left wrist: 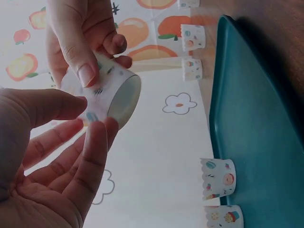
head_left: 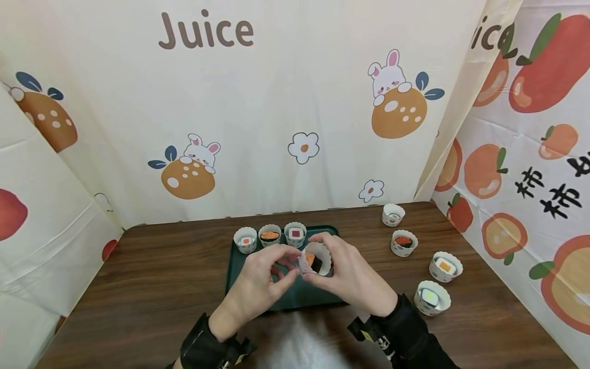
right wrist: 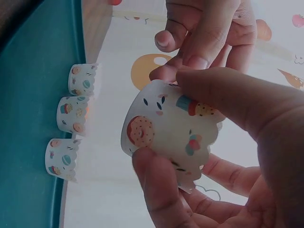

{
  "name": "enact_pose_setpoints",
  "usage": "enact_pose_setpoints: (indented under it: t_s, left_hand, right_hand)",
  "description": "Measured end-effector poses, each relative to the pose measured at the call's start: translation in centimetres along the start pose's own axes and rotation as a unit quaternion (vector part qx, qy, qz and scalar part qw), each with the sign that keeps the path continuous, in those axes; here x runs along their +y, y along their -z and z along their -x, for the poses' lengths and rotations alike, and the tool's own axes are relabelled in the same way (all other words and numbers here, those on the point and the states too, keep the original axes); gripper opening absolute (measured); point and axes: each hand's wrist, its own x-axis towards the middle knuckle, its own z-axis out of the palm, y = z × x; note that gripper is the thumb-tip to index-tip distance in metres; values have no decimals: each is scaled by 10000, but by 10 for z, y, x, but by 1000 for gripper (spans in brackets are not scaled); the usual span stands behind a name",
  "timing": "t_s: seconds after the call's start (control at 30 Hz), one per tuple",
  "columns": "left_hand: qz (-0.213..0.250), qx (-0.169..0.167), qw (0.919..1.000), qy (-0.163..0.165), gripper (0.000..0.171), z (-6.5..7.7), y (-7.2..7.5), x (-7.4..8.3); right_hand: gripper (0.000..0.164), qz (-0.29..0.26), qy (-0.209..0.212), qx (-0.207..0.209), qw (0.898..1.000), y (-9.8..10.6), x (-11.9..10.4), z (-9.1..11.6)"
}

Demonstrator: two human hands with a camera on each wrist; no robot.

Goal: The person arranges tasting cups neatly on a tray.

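Paper cup (right wrist: 167, 130) sits between right fingers (right wrist: 161, 185).

Left hand (head_left: 260, 279) and right hand (head_left: 348, 271) face each other, forearms (head_left: 417, 330) angled inward. Right thumb (right wrist: 218, 90) and fingers (right wrist: 164, 187) curl in a grip; left fingertip contact unclear.

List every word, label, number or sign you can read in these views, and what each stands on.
"Juice": cream cloth backdrop with rabbit prints.
"ice": right-hand fold of that cloth, word cut off.
"柿 柿": white fruit-printed cloth at right; a third character is cut off.
White scalloped paper cups: printed pictures, no readable words.
Small yellow patches on black wrist straps: too small to read.
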Motion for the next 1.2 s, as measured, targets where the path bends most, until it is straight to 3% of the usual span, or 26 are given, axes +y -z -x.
enact_pose_setpoints:
  t_s: [0.23, 0.63, 0.93, 1.2]
  left_hand:
    - [8, 34, 9998, 179, 39, -1, -1, -2]
    - [142, 91, 9992, 360, 57, -3, -1, -7]
    - [104, 65, 9983, 570, 61, -7, -2, -10]
    - [22, 16, 9981, 609, 66, -10, -1, -9]
  right_hand:
    - [65, -225, 31, -13, 9997, 0, 1, 0]
    - [66, -406, 20, 62, 9992, 1, 0, 0]
    - [38, -491, -201, 152, 9985, 3, -2, -2]
    - [20, -475, -87, 181, 9987, 4, -2, -3]
